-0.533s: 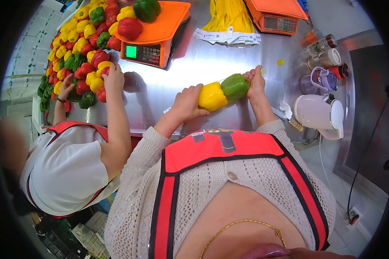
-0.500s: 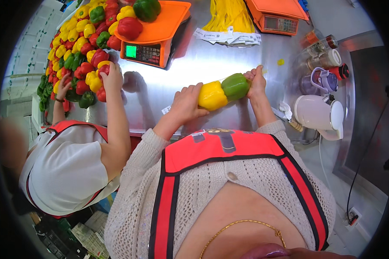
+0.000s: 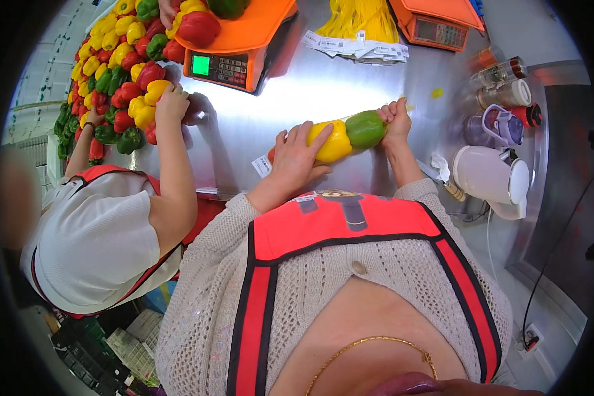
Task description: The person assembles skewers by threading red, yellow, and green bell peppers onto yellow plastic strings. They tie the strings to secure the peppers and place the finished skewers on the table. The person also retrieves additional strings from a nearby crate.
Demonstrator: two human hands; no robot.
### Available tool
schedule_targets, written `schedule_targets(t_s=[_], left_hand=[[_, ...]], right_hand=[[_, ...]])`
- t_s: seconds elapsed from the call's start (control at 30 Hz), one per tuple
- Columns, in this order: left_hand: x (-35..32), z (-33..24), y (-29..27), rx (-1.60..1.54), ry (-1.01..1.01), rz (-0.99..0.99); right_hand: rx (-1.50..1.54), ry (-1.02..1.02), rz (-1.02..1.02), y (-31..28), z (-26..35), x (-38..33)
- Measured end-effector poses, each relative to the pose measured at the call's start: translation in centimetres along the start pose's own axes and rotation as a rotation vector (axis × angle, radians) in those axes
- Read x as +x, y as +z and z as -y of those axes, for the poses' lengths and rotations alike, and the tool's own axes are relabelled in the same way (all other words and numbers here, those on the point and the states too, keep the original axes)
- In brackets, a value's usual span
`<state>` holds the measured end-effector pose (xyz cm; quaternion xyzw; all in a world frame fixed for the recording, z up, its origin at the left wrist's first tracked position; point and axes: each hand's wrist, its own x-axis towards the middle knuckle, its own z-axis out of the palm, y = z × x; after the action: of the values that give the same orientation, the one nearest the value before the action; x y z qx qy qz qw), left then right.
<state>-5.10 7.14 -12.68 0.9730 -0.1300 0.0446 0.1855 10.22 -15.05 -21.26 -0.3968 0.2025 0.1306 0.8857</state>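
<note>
A yellow bell pepper (image 3: pixel 334 142) and a green bell pepper (image 3: pixel 365 129) lie end to end, apparently inside a thin mesh bag. A sliver of red pepper (image 3: pixel 271 155) shows at their left, beside a white label (image 3: pixel 262 166). My left hand (image 3: pixel 298 157) curls over the left end, fingers on the yellow pepper, and partly hides the row. Just past the green pepper, my right hand (image 3: pixel 396 121) is closed with its fingers pinched together at the bag's end; the mesh itself is hard to make out.
At left a co-worker's hands (image 3: pixel 172 104) reach into a heap of mixed bell peppers (image 3: pixel 120 39). An orange scale (image 3: pixel 221 69) holds peppers; another scale (image 3: pixel 435 30) stands farther right. Between them lie yellow mesh bags (image 3: pixel 360 20). A kettle (image 3: pixel 485 173) and jars (image 3: pixel 505 94) line the right edge.
The row of peppers has shifted slightly right in view, and red now shows at its left end. My left fingers have spread more. Another hand has appeared beside the peppers near the left scale.
</note>
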Motion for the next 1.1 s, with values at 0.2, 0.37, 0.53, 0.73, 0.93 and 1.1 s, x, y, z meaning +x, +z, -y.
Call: schedule_targets(t_s=[0.2, 0.37, 0.53, 0.73, 0.93, 1.1], left_hand=[[2.4, -0.6, 0.2, -0.132, -0.113, 0.137], [3.5, -0.9, -0.1, -0.152, -0.18, 0.224], [2.5, -0.8, 1.1, -0.179, -0.135, 0.081], [1.6, -0.1, 1.7, -0.181, -0.117, 0.002], [1.8, 0.0, 0.8, -0.196, -0.151, 0.073], [0.6, -0.2, -0.7, -0.15, -0.25, 0.224]], right_hand=[[0.022, 0.004, 0.039, 0.0, 0.0, 0.0], [-0.01, -0.009, 0.074, -0.6, -0.1, 0.5], [0.038, 0.028, 0.047, 0.1, 0.2, -0.1], [-0.058, 0.249, 0.069, 0.4, 1.8, 1.1], [0.112, 0.173, -0.116, 0.0, 0.8, 1.3], [0.123, 0.122, -0.079, -0.1, 0.9, 0.5]])
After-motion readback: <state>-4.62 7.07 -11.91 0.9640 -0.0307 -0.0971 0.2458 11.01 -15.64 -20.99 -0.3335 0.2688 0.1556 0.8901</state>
